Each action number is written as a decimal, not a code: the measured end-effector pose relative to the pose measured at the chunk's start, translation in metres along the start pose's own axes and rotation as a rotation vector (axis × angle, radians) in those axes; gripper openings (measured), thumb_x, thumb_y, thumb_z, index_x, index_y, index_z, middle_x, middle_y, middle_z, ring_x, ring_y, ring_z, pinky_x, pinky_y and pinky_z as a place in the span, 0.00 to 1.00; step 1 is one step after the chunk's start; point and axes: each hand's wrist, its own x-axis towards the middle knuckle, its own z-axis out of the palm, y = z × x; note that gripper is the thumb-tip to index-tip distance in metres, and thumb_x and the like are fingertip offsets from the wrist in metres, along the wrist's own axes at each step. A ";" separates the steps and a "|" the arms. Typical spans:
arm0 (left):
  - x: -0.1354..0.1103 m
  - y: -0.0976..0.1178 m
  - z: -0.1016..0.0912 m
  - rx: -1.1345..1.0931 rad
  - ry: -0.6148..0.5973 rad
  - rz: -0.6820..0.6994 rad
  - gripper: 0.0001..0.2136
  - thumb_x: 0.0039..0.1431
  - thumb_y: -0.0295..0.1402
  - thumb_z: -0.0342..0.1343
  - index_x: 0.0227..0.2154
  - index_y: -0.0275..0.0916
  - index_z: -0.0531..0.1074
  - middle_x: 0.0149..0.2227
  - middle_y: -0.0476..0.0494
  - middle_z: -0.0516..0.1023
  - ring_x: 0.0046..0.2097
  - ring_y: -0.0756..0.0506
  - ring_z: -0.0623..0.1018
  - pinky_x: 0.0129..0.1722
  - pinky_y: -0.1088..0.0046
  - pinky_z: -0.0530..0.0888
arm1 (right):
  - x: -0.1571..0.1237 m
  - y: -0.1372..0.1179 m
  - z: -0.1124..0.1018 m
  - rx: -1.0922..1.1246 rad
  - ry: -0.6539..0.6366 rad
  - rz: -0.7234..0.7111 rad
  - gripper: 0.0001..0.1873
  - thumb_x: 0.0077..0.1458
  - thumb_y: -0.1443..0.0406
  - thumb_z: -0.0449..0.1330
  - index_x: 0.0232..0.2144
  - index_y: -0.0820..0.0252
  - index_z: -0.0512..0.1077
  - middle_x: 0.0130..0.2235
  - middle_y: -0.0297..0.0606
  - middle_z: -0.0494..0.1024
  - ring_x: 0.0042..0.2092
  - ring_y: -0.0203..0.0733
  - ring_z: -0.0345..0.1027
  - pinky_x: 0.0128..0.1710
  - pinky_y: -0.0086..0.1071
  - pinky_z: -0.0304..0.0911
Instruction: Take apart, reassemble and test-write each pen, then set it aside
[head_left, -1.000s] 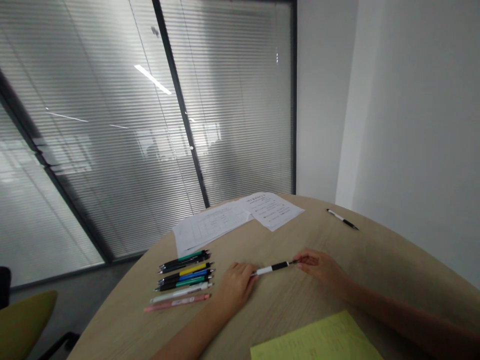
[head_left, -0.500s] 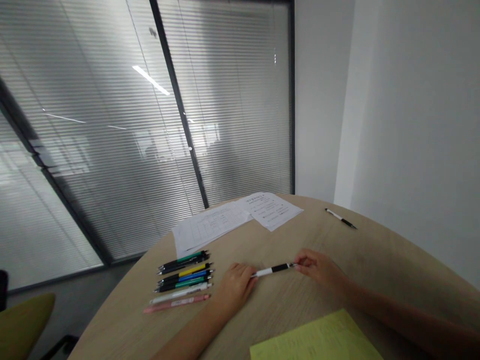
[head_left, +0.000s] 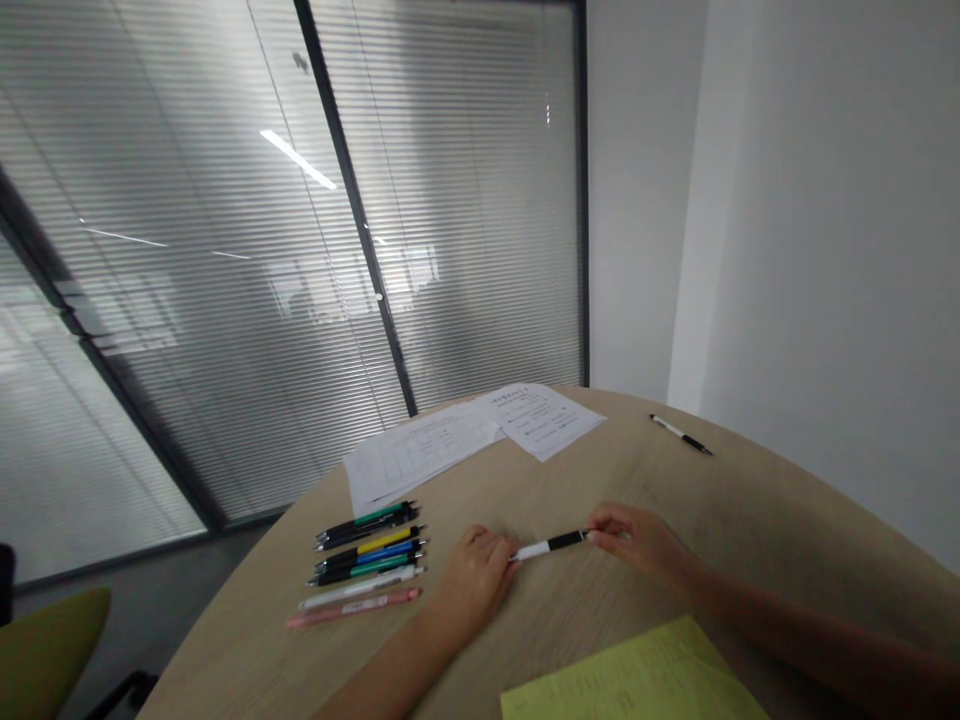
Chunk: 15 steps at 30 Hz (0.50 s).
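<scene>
A white pen with a black grip [head_left: 551, 546] lies level between my two hands, low over the table. Its white end is pinched in the fingers of my left hand [head_left: 480, 570], which rests by the tabletop. At the other end, thumb and fingers of my right hand [head_left: 626, 532] close around the tip, hiding it. Left of my left hand, several pens lie side by side in a column: dark and green ones [head_left: 367, 526], a yellow one [head_left: 390, 541], a blue one [head_left: 386, 555], a white one [head_left: 360, 587] and a pink one [head_left: 352, 608].
A second white-and-black pen [head_left: 681, 434] lies at the far right of the round wooden table [head_left: 600, 640]. Printed white sheets [head_left: 427, 450] spread along the back edge. A yellow paper [head_left: 637, 680] is at the near edge. A green chair [head_left: 52, 650] stands at lower left.
Both hands still hold the pen. My left hand and the pen's white end have shifted slightly right and towards me; the right hand has hardly moved.
</scene>
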 end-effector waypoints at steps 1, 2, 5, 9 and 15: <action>0.000 0.001 -0.001 0.006 0.009 0.008 0.09 0.59 0.26 0.40 0.28 0.36 0.64 0.22 0.47 0.71 0.25 0.48 0.71 0.29 0.71 0.68 | 0.000 -0.001 0.000 0.001 -0.006 0.003 0.09 0.45 0.59 0.53 0.23 0.58 0.68 0.24 0.34 0.74 0.27 0.38 0.66 0.27 0.28 0.58; 0.001 0.001 -0.001 0.014 0.021 0.020 0.10 0.59 0.26 0.39 0.27 0.36 0.64 0.21 0.47 0.71 0.25 0.48 0.71 0.29 0.70 0.68 | -0.001 -0.002 0.000 -0.006 -0.015 0.002 0.11 0.46 0.58 0.53 0.21 0.58 0.68 0.23 0.34 0.73 0.26 0.37 0.66 0.26 0.27 0.58; 0.002 0.004 -0.002 0.041 0.058 0.067 0.12 0.61 0.28 0.37 0.27 0.36 0.64 0.20 0.47 0.70 0.24 0.48 0.70 0.28 0.70 0.68 | -0.002 -0.005 0.001 -0.063 -0.034 -0.009 0.17 0.49 0.57 0.49 0.15 0.59 0.65 0.19 0.33 0.71 0.23 0.36 0.63 0.23 0.27 0.55; 0.002 0.005 -0.002 0.051 0.075 0.093 0.12 0.61 0.28 0.36 0.28 0.36 0.64 0.19 0.48 0.70 0.23 0.48 0.70 0.28 0.70 0.68 | -0.002 -0.006 0.001 -0.107 -0.048 0.017 0.23 0.52 0.56 0.44 0.13 0.59 0.65 0.17 0.35 0.71 0.22 0.36 0.63 0.24 0.28 0.57; 0.003 0.004 -0.005 0.025 0.060 0.047 0.10 0.60 0.27 0.38 0.28 0.37 0.63 0.21 0.47 0.71 0.24 0.48 0.70 0.29 0.70 0.68 | -0.002 -0.002 0.000 -0.055 -0.043 -0.136 0.13 0.49 0.60 0.50 0.36 0.59 0.68 0.32 0.39 0.74 0.31 0.38 0.66 0.33 0.31 0.61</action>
